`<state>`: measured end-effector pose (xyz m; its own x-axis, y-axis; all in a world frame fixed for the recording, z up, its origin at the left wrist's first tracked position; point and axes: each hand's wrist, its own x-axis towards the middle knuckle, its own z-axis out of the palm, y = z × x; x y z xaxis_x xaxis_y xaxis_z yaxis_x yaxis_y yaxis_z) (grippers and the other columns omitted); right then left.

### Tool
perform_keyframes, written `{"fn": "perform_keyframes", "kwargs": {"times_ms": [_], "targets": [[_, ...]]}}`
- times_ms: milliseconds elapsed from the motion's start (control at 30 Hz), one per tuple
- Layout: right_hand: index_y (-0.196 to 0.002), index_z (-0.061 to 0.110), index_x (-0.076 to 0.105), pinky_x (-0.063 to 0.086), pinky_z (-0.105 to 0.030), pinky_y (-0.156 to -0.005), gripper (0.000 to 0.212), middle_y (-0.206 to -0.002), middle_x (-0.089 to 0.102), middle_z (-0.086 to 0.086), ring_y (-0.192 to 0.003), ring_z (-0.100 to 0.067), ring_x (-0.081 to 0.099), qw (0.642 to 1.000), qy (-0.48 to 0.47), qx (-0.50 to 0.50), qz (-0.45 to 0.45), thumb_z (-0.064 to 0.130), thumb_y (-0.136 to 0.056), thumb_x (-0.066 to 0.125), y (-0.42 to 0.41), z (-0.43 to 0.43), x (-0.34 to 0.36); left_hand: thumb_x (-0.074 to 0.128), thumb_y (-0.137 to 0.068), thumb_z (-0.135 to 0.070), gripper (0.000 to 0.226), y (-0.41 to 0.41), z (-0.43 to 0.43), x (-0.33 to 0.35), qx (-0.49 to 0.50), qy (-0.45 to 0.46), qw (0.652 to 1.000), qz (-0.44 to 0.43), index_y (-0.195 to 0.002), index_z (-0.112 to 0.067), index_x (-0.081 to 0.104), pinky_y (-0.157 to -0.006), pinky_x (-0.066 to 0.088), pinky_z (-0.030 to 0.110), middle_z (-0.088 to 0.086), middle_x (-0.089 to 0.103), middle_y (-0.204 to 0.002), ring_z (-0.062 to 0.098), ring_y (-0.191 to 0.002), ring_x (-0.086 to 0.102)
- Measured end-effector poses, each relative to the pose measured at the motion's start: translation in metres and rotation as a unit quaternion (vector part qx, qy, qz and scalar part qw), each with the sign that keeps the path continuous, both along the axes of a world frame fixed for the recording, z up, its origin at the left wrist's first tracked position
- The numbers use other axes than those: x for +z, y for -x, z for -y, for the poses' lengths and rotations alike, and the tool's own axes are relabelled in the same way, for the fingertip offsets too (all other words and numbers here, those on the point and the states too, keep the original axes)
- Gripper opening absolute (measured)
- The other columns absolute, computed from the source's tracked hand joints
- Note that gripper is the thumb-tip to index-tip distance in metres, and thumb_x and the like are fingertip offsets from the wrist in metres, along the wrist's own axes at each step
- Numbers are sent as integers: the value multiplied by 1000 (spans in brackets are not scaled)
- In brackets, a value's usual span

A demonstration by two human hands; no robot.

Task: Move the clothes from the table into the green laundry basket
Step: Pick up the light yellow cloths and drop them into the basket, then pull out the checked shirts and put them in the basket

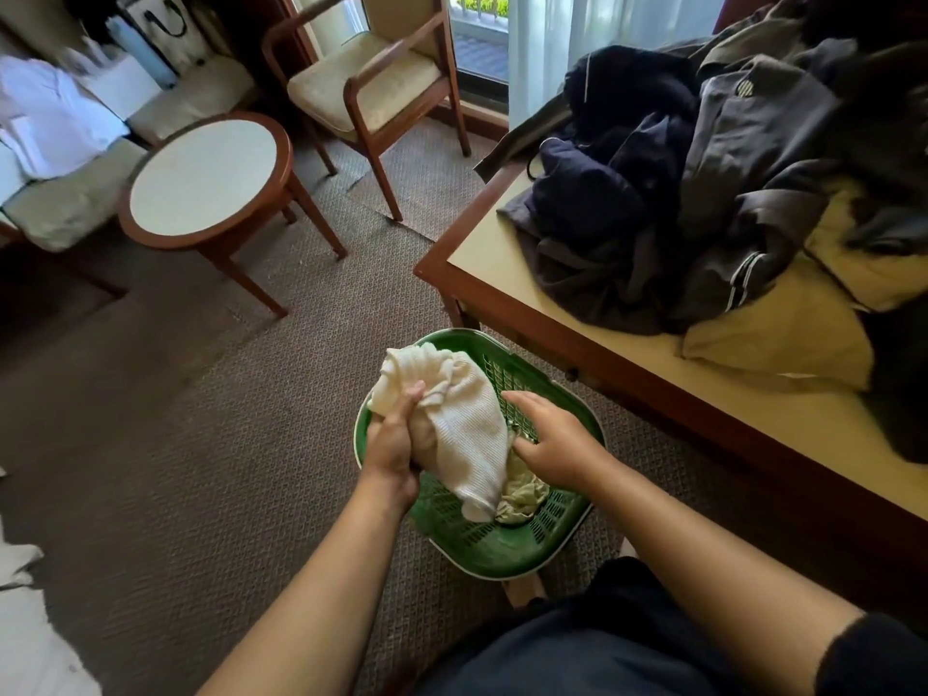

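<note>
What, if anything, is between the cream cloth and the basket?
Nothing visible blocks it. The cream cloth, gripped by the left hand, hangs over the basket, its lower end inside the rim. The right hand is spread open beside it, not under it. A pale garment lies on the bottom, soft, likely no hindrance.

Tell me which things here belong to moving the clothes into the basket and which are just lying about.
Part of the job: green laundry basket; cream cloth in the left hand; right hand over the basket; dark clothes and yellow garment on the table.
Lying about: round side table; armchair; white cloth.
</note>
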<state>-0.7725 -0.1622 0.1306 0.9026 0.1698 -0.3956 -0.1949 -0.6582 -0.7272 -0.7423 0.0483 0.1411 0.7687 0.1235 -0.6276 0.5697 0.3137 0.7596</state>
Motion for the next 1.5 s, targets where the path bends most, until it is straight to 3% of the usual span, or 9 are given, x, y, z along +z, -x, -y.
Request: {"fn": "perform_keyframes", "kwargs": {"times_ms": [200, 333, 533, 700, 867, 967, 1200, 1367, 1500], "targets": [[-155, 23, 36, 29, -21, -114, 66, -159, 37, 8, -144, -6, 35, 1000, -7, -8, 16, 13, -94, 56, 2, 4, 5, 75, -82, -53, 76, -1, 15, -6, -50, -111, 991, -55, -145, -22, 46, -89, 54, 41, 2, 64, -134, 22, -111, 66], [-156, 22, 34, 28, -29, -121, 66, -161, 36, 5, -148, -10, 31, 1000, -1, -14, 24, 16, -94, 56, 2, 7, 9, 59, -102, -22, 53, -7, 30, -1, -119, -157, 980, -27, -152, -14, 43, -72, 45, 23, -2, 59, -127, 1, -94, 58], [-156, 17, 36, 27, -26, -120, 63, -159, 39, 1, -146, -9, 34, 993, -1, -81, 91, 15, -96, 56, 0, 30, 33, 54, -101, -10, 33, -25, 83, 24, -213, -129, 965, 78, -131, -17, 64, -107, 50, 33, 2, 69, -128, 12, -119, 64], [-154, 17, 40, 31, -20, -117, 58, -154, 45, 3, -140, -3, 38, 968, -38, -177, 171, 12, -98, 54, -10, 75, 71, 52, -102, -4, 33, -47, 155, 64, -286, -88, 938, 176, -132, -13, 64, -86, 58, 21, -1, 73, -116, 3, -104, 71], [-151, 14, 44, 26, -11, -115, 54, -153, 47, 1, -141, -3, 39, 937, -47, -249, 242, 9, -98, 54, -35, 136, 106, 51, -103, -10, 39, -79, 232, 96, -334, -83, 902, 261, -141, -15, 59, -109, 51, 35, 1, 68, -132, 10, -123, 64], [-150, 15, 45, 31, -26, -120, 53, -152, 49, 1, -141, -4, 41, 923, -52, -271, 270, 11, -98, 53, -51, 175, 123, 51, -104, -12, 40, -95, 275, 115, -336, -83, 891, 292, -143, -16, 57, -109, 50, 33, -2, 67, -133, 5, -123, 63], [-150, 17, 46, 33, -26, -119, 51, -151, 50, 1, -140, -7, 43, 907, -38, -308, 286, 14, -100, 54, -87, 269, 144, 53, -103, -12, 39, -131, 369, 142, -333, -106, 874, 337, -141, -20, 59, -110, 49, 33, -4, 66, -135, 3, -123, 62], [-146, 9, 50, 27, -10, -112, 49, -146, 55, -6, -137, -14, 47, 885, 16, -357, 297, 16, -99, 58, -112, 347, 136, 56, -102, -12, 39, -153, 429, 145, -341, -138, 859, 355, -140, -21, 59, -108, 50, 30, -6, 67, -131, -1, -119, 63], [-147, 4, 46, 28, -46, -121, 68, -152, 46, -16, -144, -33, 38, 851, 193, -395, 288, 42, -91, 53, -131, 433, 111, 60, -99, -18, 38, -163, 470, 132, -343, -166, 854, 355, -135, -33, 61, -101, 55, 39, -8, 68, -127, 5, -111, 67]]}}
